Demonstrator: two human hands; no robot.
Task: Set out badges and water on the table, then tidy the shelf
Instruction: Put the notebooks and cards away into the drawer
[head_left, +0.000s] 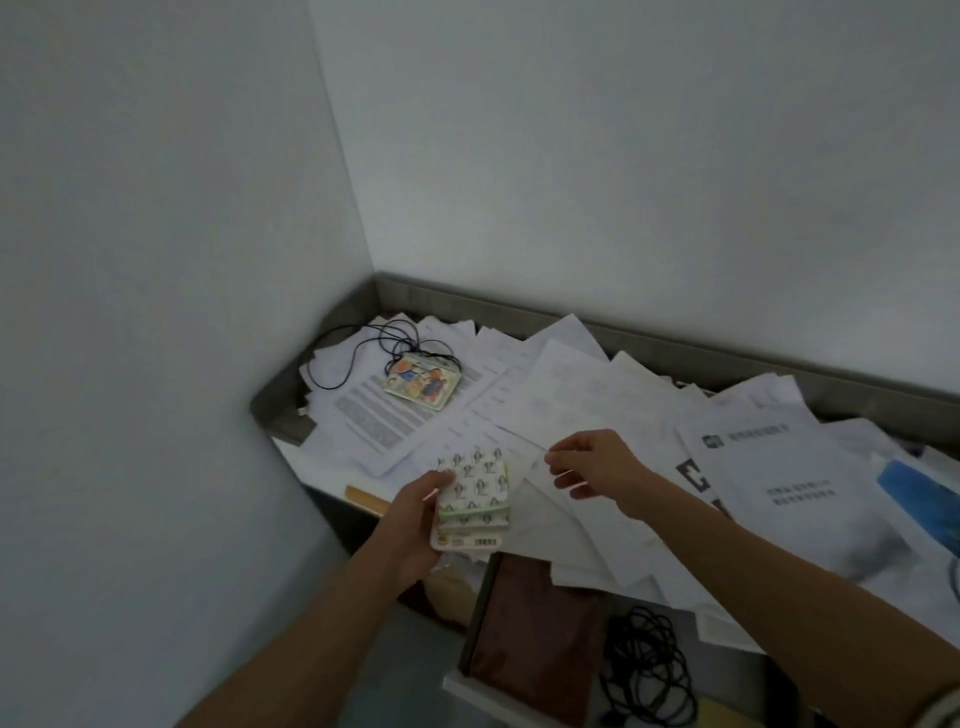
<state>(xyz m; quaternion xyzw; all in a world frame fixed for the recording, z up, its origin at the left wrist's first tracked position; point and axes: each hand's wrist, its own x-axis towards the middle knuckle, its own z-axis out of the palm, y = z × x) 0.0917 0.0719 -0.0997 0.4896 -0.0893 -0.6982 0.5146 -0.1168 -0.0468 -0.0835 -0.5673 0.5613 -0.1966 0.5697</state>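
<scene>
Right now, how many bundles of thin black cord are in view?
2. One cord loops beside the colourful rectangular badge, back left; another cord coils front right. White papers may hide more.

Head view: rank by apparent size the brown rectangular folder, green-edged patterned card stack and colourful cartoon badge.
brown rectangular folder
green-edged patterned card stack
colourful cartoon badge
Last two look close; the badge lies farther away.

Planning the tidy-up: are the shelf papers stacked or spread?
Spread: the papers lie loose and overlapping at many angles across the shelf.
</scene>
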